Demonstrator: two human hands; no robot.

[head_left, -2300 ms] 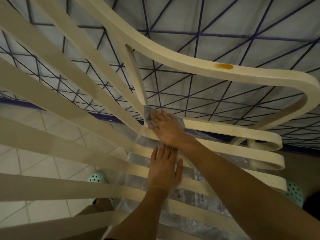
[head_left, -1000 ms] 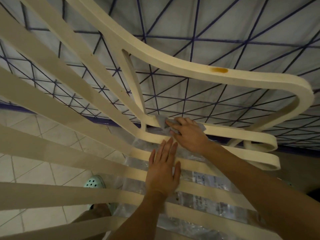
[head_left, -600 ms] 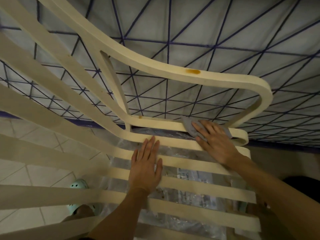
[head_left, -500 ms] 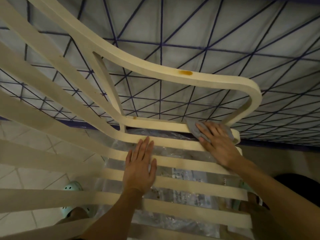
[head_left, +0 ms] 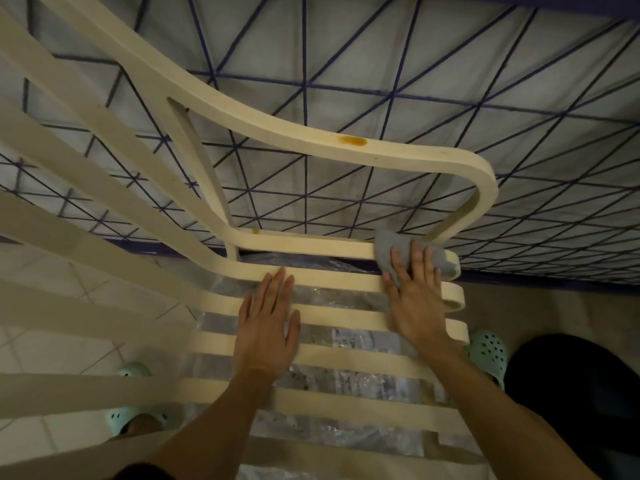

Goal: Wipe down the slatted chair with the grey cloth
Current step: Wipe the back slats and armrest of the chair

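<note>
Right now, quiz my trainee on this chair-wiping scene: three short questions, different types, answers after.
1. True or false: the left hand grips the grey cloth.
2. The big orange stain sits on: A) the curved armrest, B) the cloth, C) a floor tile.
3. What lies beneath the seat slats?
Key: 1 false, the right hand presses it on a slat end; 2 A; 3 clear plastic wrapping.

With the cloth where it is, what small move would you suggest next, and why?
Probably slide the right hand and grey cloth down onto the next slat: the cloth lies at the top slat's rounded right end, and the left hand lies flat, steadying the chair.
</note>
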